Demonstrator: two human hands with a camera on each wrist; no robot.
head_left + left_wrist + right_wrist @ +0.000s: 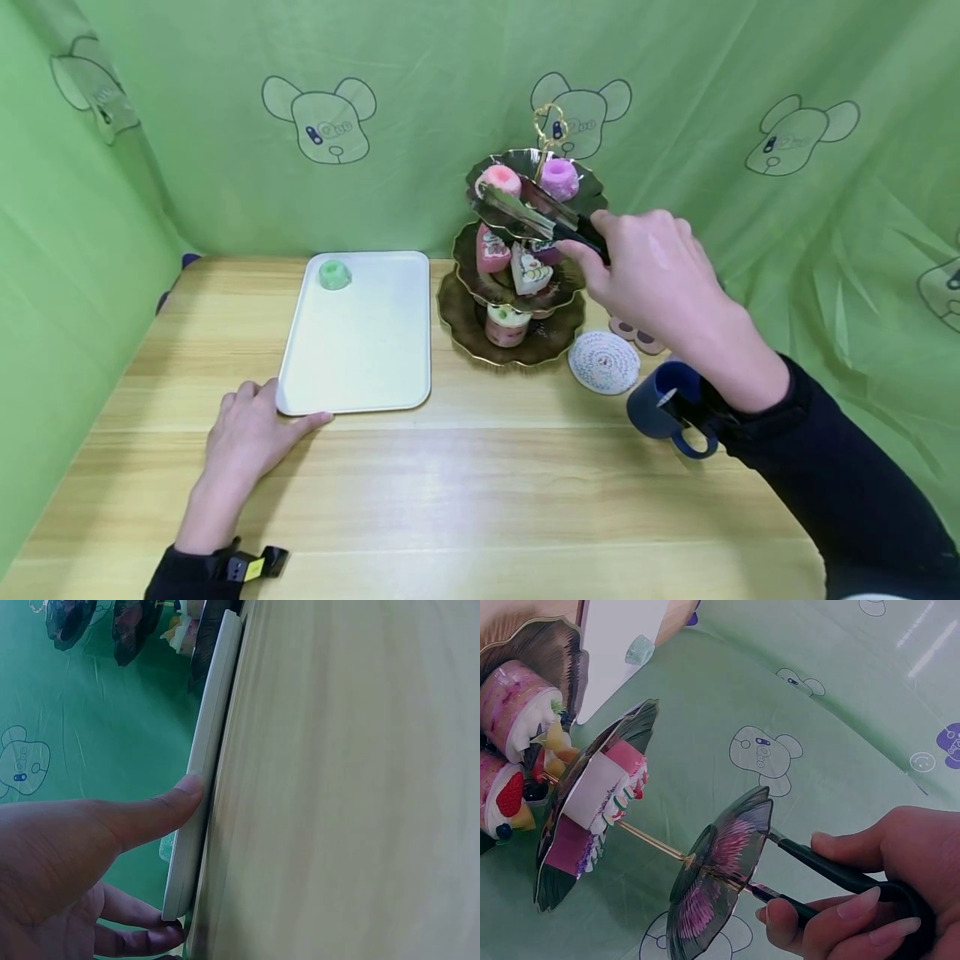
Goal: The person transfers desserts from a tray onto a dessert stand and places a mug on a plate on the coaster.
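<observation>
My right hand (660, 267) grips the black handles of metal tongs (829, 870), their two arms spread apart. The tong tips reach over the top tier of a three-tier stand (592, 196), close to a pink ring-shaped cake (501, 177); a purple ring-shaped cake (559, 180) sits to its right. My left hand (247, 429) holds the near left corner of a white tray (367, 350), thumb on the front edge (202, 825) and fingers round the side. A green ring-shaped cake (334, 275) lies at the tray's far left.
Wedge-shaped cakes (532, 268) fill the middle tier; a round cream-topped cake (507, 325) sits on the bottom one. Right of the stand are a round patterned coaster (603, 362), a pinkish-brown flat piece (647, 340) and a dark blue mug (651, 408) under my right forearm. A green curtain (450, 83) hangs behind.
</observation>
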